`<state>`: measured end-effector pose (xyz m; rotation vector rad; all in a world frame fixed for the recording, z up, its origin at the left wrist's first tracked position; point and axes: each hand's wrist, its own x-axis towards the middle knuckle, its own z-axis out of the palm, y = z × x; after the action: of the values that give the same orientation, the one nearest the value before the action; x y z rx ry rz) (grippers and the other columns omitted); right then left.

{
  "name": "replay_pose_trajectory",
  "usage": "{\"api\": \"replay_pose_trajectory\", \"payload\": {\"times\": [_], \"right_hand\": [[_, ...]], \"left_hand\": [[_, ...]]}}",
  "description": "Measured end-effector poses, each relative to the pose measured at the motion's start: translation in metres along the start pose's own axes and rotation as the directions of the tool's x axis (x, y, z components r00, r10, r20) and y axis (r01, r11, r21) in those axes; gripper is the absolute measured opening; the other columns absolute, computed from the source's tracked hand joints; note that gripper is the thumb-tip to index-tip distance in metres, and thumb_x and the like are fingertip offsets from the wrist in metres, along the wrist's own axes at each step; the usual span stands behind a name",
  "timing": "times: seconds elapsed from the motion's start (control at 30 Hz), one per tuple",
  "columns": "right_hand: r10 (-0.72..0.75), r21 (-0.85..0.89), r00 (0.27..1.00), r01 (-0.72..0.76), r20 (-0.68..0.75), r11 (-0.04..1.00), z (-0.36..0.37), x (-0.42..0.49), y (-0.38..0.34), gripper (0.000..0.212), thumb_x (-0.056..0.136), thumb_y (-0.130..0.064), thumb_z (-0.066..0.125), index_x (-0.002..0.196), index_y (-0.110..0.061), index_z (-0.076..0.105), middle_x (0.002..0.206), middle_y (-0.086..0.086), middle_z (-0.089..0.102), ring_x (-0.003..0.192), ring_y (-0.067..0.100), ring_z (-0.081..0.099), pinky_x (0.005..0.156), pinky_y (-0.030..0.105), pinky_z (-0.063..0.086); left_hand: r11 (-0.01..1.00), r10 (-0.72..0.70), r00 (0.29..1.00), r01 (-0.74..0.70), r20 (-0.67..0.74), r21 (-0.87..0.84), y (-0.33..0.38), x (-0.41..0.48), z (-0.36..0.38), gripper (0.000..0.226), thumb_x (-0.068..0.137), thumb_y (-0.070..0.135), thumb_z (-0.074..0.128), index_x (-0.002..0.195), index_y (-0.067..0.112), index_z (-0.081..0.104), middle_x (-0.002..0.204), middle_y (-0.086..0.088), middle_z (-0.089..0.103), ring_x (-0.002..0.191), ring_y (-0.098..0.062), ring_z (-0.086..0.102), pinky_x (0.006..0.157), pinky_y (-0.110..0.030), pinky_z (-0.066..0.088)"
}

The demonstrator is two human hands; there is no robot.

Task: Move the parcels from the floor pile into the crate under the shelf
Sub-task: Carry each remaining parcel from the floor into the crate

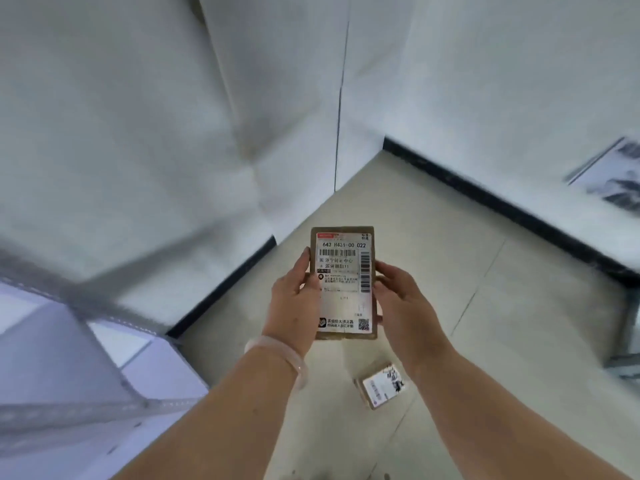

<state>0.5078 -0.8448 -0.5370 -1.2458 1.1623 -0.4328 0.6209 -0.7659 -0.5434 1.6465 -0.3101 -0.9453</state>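
The brown labelled parcel is held above the floor between both hands, the left hand gripping its left edge, the right hand its right.

We take this for a plain storeroom. At lower left we see a metal shelf; white walls meet a tiled floor

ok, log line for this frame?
stage: holding | held: parcel, label up | left hand: grips left edge | right hand: grips right edge | floor: second parcel
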Motion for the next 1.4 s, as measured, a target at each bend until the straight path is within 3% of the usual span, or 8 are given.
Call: {"api": "replay_pose_trajectory", "payload": {"times": [0.07,0.17,0.33,0.53,0.7,0.87,1.17,1.4], "right_hand": [[-0.096,-0.024,0.995,0.096,0.007,0.995,-0.002,-0.042,-0.065,0.032,0.094,-0.015,0.048,0.100,-0.044,0.060,0.102,-0.006,0.070,0.091,0.015,0.068,0.081,0.047,0.057],[-0.239,-0.050,0.971,0.240,0.023,0.969,-0.007,-0.107,-0.146,0.032,0.094,-0.018,0.047,0.101,-0.047,0.058,0.107,-0.008,0.066,0.095,0.013,0.066,0.081,0.045,0.057],[-0.418,-0.024,0.904,0.422,0.093,0.906,-0.017,-0.204,-0.245,0.027,0.093,-0.022,0.048,0.112,-0.037,0.060,0.110,-0.010,0.065,0.094,0.006,0.064,0.080,0.039,0.058],[-0.582,0.024,0.764,0.600,0.279,0.800,-0.020,-0.308,-0.300,0.022,0.094,-0.026,0.049,0.110,-0.041,0.056,0.106,-0.014,0.065,0.092,0.003,0.063,0.073,0.035,0.056],[-0.642,0.073,0.646,0.679,0.412,0.730,-0.005,-0.400,-0.309,0.022,0.095,-0.026,0.049,0.110,-0.041,0.054,0.108,-0.015,0.063,0.097,0.006,0.061,0.070,0.028,0.051],[-0.647,0.170,0.525,0.689,0.553,0.705,0.035,-0.489,-0.294,0.020,0.095,-0.025,0.051,0.109,-0.038,0.056,0.107,-0.013,0.064,0.094,0.007,0.063,0.061,0.021,0.047],[-0.598,0.212,0.358,0.706,0.717,0.676,0.134,-0.636,-0.228,0.021,0.095,-0.026,0.051,0.110,-0.040,0.056,0.110,-0.013,0.063,0.101,0.009,0.062,0.079,0.034,0.054],[-0.476,0.212,0.257,0.653,0.841,0.727,0.238,-0.783,-0.140,0.025,0.097,-0.026,0.049,0.119,-0.034,0.055,0.111,-0.010,0.061,0.099,0.009,0.060,0.066,0.023,0.049]], "left_hand": [[0.998,0.066,0.998,-0.067,-0.003,-0.011,0.072,-0.042,-0.015,0.051,0.099,0.009,0.036,0.107,0.052,0.062,0.096,0.008,0.074,0.090,-0.025,0.069,0.076,-0.050,0.058],[0.987,0.160,0.987,-0.161,-0.029,-0.012,0.161,-0.107,-0.032,0.048,0.100,0.010,0.035,0.107,0.051,0.059,0.085,0.016,0.073,0.083,-0.015,0.069,0.071,-0.036,0.059],[0.950,0.309,0.939,-0.312,-0.153,0.005,0.259,-0.216,-0.050,0.044,0.100,0.012,0.037,0.124,0.045,0.052,0.099,0.005,0.068,0.093,-0.013,0.065,0.074,-0.029,0.056],[0.891,0.422,0.838,-0.454,-0.346,-0.014,0.307,-0.351,-0.072,0.049,0.098,0.009,0.038,0.113,0.052,0.056,0.088,0.008,0.065,0.086,-0.012,0.065,0.081,-0.047,0.057],[0.849,0.471,0.748,-0.528,-0.467,0.010,0.306,-0.461,-0.100,0.052,0.098,0.012,0.040,0.107,0.060,0.056,0.104,0.010,0.069,0.091,-0.006,0.066,0.081,-0.044,0.058],[0.815,0.472,0.648,-0.579,-0.597,0.016,0.288,-0.555,-0.155,0.046,0.098,0.010,0.042,0.110,0.050,0.060,0.101,0.009,0.071,0.089,-0.007,0.069,0.080,-0.043,0.058],[0.844,0.381,0.509,-0.533,-0.772,0.065,0.203,-0.697,-0.274,0.045,0.098,0.017,0.044,0.115,0.055,0.058,0.109,0.012,0.069,0.106,-0.015,0.064,0.088,-0.048,0.054],[0.888,0.266,0.406,-0.456,-0.874,0.058,0.114,-0.832,-0.394,0.046,0.096,0.018,0.046,0.110,0.060,0.057,0.112,0.008,0.068,0.108,-0.016,0.063,0.094,-0.050,0.051]]}}
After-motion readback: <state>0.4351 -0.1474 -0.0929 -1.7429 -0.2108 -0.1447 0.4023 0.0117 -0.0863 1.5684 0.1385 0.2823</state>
